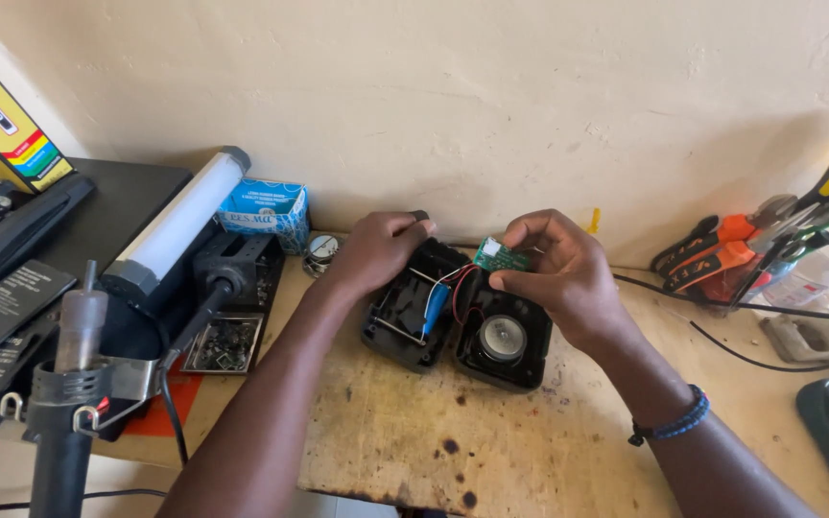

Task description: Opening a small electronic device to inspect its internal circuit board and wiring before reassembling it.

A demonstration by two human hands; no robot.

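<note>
The small green circuit board (501, 255) sits pinched in the right hand's (554, 273) grip, lifted just above the opened black speaker case (453, 317) near the table's (491, 441) back edge, red wires (462, 293) tethering it. The left hand (376, 251) is closed over the case's far left corner, steadying it — the board looks mid-inspection or mid-removal, so any further lift calls for minding those wires. A blue cylindrical cell (435, 307) lies in the left half. Pliers and screwdrivers (750, 245) crowd the right edge; a hot-air tool (69, 384) stands at the left — neither blocks the work.
</note>
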